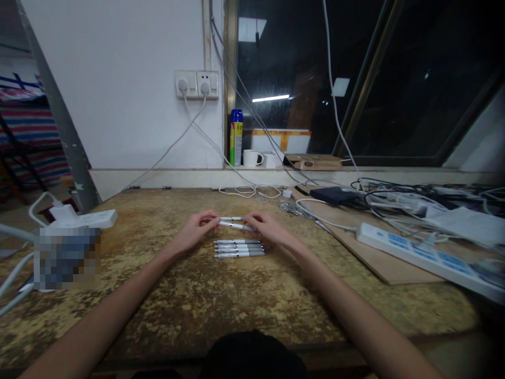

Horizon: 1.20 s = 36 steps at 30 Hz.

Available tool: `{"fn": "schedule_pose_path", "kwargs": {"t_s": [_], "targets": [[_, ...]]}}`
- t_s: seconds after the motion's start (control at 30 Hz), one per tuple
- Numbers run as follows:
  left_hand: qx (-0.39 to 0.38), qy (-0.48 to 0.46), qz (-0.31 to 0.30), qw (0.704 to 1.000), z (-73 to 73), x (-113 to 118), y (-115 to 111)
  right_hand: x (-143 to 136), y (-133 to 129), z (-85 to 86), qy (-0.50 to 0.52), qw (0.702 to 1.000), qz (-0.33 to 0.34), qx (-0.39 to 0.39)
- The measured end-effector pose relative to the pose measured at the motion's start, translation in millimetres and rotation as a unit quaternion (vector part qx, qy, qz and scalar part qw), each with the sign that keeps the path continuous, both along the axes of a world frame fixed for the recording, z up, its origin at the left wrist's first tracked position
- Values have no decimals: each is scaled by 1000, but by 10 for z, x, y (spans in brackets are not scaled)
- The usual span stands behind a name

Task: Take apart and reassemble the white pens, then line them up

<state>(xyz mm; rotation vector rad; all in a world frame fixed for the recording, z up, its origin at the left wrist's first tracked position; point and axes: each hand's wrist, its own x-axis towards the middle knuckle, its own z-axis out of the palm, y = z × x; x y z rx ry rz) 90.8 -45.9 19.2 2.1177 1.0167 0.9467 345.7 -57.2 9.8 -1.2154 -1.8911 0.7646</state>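
Two white and silver pens are stretched between my hands, at the middle of the worn wooden table (165, 305). My left hand (198, 229) pinches the left end of the nearer pen (234, 225), with thumb and fingers together. At its right end, my right hand (268, 227) has closed its fingertips on the same pen. The farther pen (232, 218) runs just behind, its ends hidden at my fingers; whether it is held or lies on the table I cannot tell. Closer to me, several similar pens (239, 248) lie side by side in a row.
At right, a power strip (418, 252) rests on a brown board (381, 263) beside tangled cables (398, 197). Another power strip (97, 218) stands at left by a blurred-out object (65, 258). A spray can (236, 138) and white mug (251, 158) are on the sill.
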Motion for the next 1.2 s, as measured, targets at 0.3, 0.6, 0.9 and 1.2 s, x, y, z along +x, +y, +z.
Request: {"fn": "schedule_pose_path", "kwargs": {"t_s": [0.3,0.6,0.9,1.2], "targets": [[-44,75,-86,992,-34,-85,18,217,86,-97,-85,988,124,-22],[-18,134,-83,987,-60,-115,63,226,110,-144,-105,987,121,-16],[20,144,-58,988,-65,-91,56,200,84,-142,-101,989,108,-18],[214,191,26,958,-85,253,424,144,58,-80,-132,990,49,20]]}}
